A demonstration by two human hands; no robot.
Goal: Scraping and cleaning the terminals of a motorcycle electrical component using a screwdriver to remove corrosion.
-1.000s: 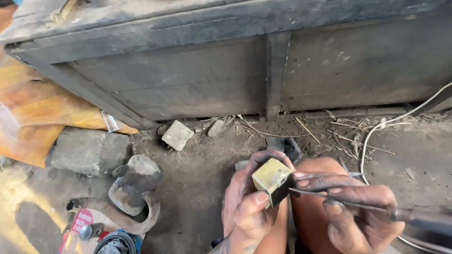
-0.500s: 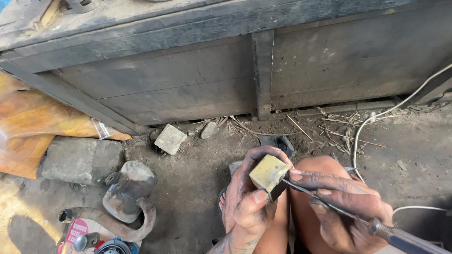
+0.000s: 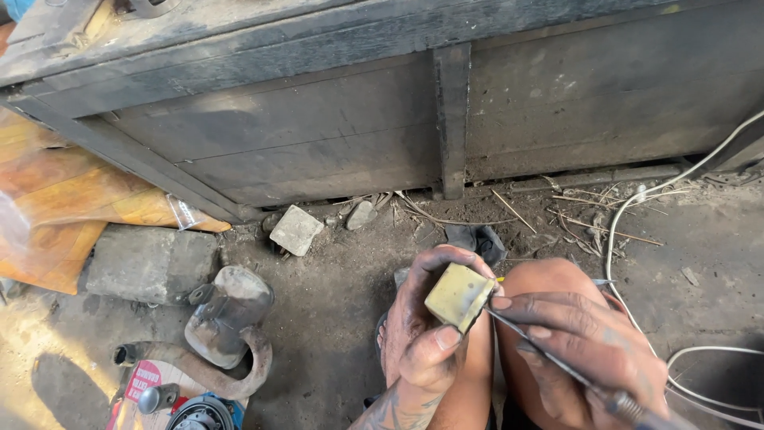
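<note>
The left hand (image 3: pixel 422 334) has its grip closed around a small yellowish block (image 3: pixel 459 296), thumb pressing its lower edge and fingers curled behind it, held just above the person's bare knee (image 3: pixel 549 291). The right hand (image 3: pixel 585 346) pinches a thin metal probe (image 3: pixel 549 358) whose tip touches the block's right edge. A white cable (image 3: pixel 637 215) trails across the dirt floor (image 3: pixel 334 302) at right. A rusty curved metal part (image 3: pixel 223 326) lies left, before a dark wooden wall (image 3: pixel 318 127).
</note>
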